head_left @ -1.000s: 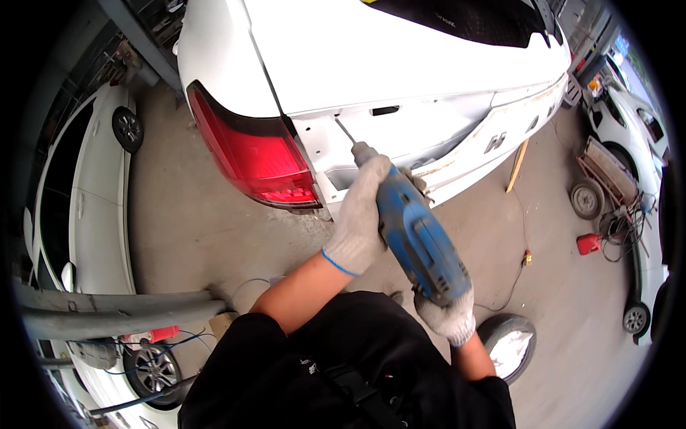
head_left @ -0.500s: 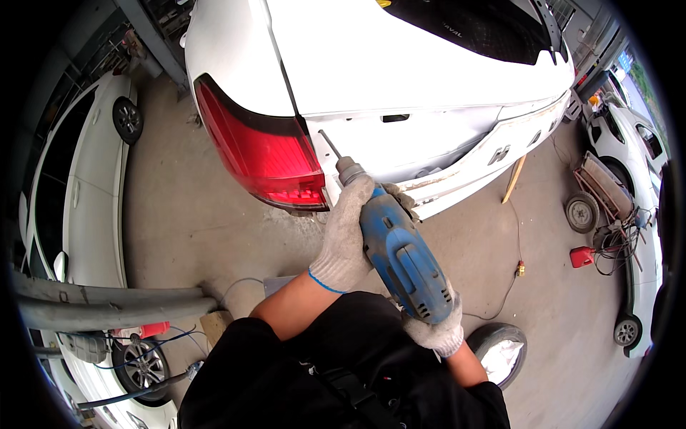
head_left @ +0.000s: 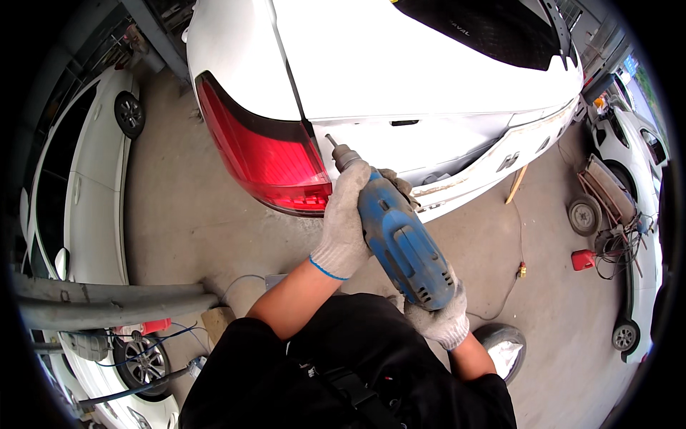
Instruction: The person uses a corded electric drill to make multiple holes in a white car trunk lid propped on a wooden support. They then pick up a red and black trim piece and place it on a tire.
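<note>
Both of my hands, in pale knit work gloves, hold a dusty blue power drill [head_left: 401, 239]. My left hand [head_left: 344, 218] wraps around its front, just behind the metal chuck [head_left: 345, 156]. At the rear end, my right hand [head_left: 444, 314] grips the drill; the handle and trigger are hidden beneath the body. The thin drill bit [head_left: 331, 140] meets the white tailgate [head_left: 371, 139] of a car beside the red tail light [head_left: 261, 154]. How deep the tip sits cannot be made out. Some fingers of a glove show on the drill's far side.
Other white cars stand at the left [head_left: 93, 179] and right [head_left: 636, 150]. A thick grey post [head_left: 107, 304] lies across the lower left. On the floor to the right are a tyre [head_left: 518, 343], a power cord [head_left: 509, 293], a red can [head_left: 582, 259] and a wheeled cart [head_left: 606, 187].
The drill's chuck has moved closer to the tailgate, and less of the bit shows. Both hands keep their hold. The view has shifted slightly.
</note>
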Demonstrator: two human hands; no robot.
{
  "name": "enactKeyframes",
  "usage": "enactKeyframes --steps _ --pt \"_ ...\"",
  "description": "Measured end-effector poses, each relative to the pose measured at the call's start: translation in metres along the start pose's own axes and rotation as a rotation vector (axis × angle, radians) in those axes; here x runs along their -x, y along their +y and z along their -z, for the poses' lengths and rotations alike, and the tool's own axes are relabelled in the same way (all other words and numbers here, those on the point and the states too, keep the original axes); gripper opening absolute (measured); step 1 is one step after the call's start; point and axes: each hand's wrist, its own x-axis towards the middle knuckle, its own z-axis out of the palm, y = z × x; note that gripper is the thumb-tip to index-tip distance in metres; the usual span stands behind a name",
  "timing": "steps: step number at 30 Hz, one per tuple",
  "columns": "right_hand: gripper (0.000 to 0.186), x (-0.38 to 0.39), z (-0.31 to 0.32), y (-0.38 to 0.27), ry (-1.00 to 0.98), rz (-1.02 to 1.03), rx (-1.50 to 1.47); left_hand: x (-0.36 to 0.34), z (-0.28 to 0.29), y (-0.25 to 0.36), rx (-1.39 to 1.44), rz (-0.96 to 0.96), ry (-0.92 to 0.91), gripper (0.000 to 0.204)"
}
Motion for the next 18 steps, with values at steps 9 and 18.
enactKeyframes --steps 9,18 --pt "0.067 -0.004 0.017 0.008 -0.025 0.06 0.015 -0.005 -0.009 -0.007 -0.068 -0.048 0.068 0.058" --pt "0.067 -0.004 0.023 0.004 -0.083 0.007 0.072 -0.004 -0.007 -0.005 0.005 -0.05 -0.005 0.044"
